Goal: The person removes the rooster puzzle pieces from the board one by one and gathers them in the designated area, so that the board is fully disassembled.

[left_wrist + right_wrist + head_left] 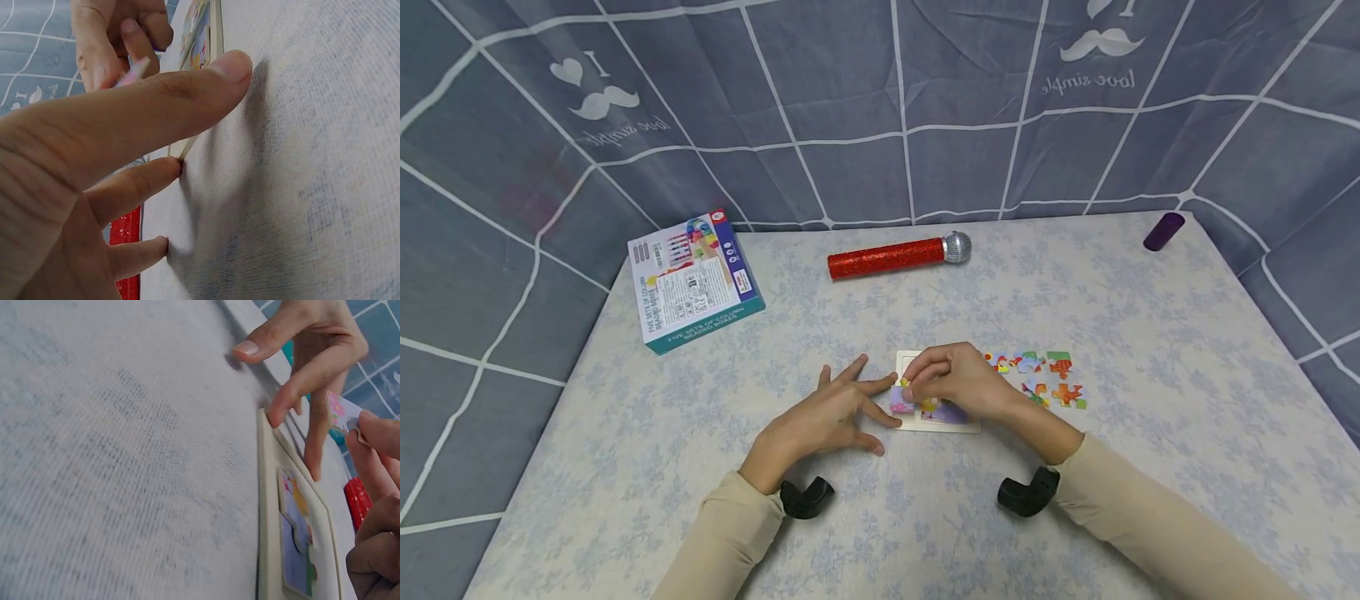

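Note:
Between thumb and fingers, my right hand (961,379) pinches a small lilac jigsaw piece (340,414) with pink flowers. It holds the piece raised above the left part of a pale puzzle board (267,506). A few joined pieces (295,550) lie inside the board's frame, partly hidden by the right hand in the head view. My left hand (831,414) has its fingers spread, with fingertips touching the board's left edge and the tablecloth. Several loose jigsaw pieces (1066,394) lie right of the board, coloured red, orange, blue and green.
A red glitter microphone (887,258) lies behind the board. At the back left is a teal-sided toy box (696,283). A dark purple cylinder (1164,232) lies near the back right corner. Grey checked curtains (850,108) hang behind the table (700,433).

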Action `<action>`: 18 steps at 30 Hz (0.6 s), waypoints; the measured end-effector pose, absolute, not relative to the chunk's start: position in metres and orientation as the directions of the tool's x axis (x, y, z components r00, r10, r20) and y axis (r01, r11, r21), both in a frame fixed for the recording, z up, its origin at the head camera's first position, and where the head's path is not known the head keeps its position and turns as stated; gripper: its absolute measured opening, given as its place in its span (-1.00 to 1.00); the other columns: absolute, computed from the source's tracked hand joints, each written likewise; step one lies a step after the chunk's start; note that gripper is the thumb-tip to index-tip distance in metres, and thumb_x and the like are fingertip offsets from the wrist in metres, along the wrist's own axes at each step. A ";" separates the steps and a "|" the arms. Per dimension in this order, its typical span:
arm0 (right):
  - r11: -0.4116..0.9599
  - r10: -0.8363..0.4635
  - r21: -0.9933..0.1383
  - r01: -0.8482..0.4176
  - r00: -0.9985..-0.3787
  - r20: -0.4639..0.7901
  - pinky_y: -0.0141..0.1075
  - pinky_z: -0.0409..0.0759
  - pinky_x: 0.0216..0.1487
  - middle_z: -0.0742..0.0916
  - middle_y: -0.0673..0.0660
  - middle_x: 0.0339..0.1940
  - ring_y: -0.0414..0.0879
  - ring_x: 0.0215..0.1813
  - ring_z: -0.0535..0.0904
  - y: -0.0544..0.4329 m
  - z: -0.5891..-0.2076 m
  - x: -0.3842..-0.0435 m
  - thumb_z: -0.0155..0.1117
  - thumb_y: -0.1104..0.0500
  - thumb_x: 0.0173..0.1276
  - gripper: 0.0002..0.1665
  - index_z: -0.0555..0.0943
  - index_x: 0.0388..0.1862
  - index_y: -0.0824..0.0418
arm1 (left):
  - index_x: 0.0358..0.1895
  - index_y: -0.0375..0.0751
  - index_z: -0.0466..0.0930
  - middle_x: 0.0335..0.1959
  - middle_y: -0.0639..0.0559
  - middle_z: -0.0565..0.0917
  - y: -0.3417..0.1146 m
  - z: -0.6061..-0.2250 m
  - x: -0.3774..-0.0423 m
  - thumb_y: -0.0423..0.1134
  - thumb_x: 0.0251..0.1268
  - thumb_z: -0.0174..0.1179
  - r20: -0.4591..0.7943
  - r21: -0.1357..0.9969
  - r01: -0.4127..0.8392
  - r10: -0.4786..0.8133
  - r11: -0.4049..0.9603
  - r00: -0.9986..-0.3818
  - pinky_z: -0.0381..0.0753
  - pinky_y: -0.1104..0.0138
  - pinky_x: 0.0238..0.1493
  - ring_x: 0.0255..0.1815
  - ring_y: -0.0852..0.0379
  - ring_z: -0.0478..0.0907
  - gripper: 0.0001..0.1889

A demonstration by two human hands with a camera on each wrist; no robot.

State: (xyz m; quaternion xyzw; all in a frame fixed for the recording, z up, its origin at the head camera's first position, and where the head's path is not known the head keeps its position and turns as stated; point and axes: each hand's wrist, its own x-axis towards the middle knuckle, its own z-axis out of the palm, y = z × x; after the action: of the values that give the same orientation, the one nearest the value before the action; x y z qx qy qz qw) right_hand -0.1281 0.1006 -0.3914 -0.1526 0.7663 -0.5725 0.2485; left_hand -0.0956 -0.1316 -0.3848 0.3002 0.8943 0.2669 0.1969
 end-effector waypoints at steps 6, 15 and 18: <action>0.348 -0.458 -0.931 0.110 -0.846 -0.272 -0.33 0.46 -0.24 0.79 0.09 -0.42 -0.11 -0.28 0.64 0.123 -0.389 -0.125 0.51 0.16 0.14 -0.73 0.72 -0.21 0.27 | -0.05 0.04 0.79 0.46 -0.03 0.31 -0.131 -0.385 -0.096 -0.13 -0.07 0.54 -0.198 0.601 0.421 0.637 0.680 -0.745 -0.30 -0.49 0.24 0.57 -0.29 -0.22 -0.60; 0.474 -0.367 -0.866 0.160 -0.858 -0.359 -0.31 0.52 -0.26 0.80 0.07 -0.38 -0.12 -0.26 0.64 0.172 -0.393 -0.107 0.55 0.07 0.10 -0.65 0.74 -0.19 0.23 | -0.06 0.03 0.79 0.46 -0.04 0.32 -0.130 -0.386 -0.095 -0.15 -0.11 0.56 -0.194 0.601 0.418 0.632 0.681 -0.750 -0.32 -0.48 0.25 0.57 -0.29 -0.22 -0.59; 0.494 -0.338 -0.851 0.175 -0.864 -0.374 -0.32 0.52 -0.28 0.80 0.06 -0.40 -0.12 -0.28 0.64 0.185 -0.394 -0.101 0.55 0.07 0.09 -0.66 0.74 -0.20 0.22 | -0.06 0.02 0.79 0.46 -0.04 0.32 -0.131 -0.386 -0.094 -0.15 -0.10 0.56 -0.197 0.604 0.414 0.631 0.681 -0.750 -0.32 -0.47 0.26 0.57 -0.28 -0.21 -0.59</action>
State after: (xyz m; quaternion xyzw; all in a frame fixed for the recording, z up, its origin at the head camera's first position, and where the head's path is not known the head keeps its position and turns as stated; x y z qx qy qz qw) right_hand -0.1009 0.1848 -0.3939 -0.0496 0.8255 -0.5003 0.2564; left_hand -0.0945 -0.1306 -0.3857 0.2920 0.8950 0.2724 0.1987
